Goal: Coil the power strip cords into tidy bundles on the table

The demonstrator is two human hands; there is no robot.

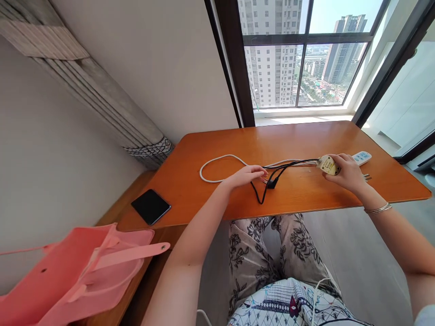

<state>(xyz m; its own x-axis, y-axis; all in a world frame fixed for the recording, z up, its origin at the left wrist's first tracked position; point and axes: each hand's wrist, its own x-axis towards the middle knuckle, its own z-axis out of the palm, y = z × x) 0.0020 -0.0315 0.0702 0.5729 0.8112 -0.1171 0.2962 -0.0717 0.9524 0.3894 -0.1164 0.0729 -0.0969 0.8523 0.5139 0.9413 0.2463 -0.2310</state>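
Note:
My right hand (pixel 346 172) is closed around a small cream-coloured block with a yellow label (pixel 329 165), which has black and white cords running to its left. Just beyond that hand lies a white power strip (pixel 362 157), partly covered by the fingers. Metal plug prongs (pixel 367 176) stick out beside the wrist. My left hand (pixel 250 174) rests over the cords with its fingers stretched out. Close to its fingertips is a black plug (pixel 272 183) on a black cord (pixel 260 197); whether they touch is unclear. A white cord (pixel 207 168) loops behind the left hand.
The cords lie on an orange-brown wooden table (pixel 204 145). Its left side holds a black smartphone (pixel 151 206). At lower left is an open pink bag (pixel 84 267) with a strap. A window (pixel 302 59) is behind the table, a curtain (pixel 102 95) at left.

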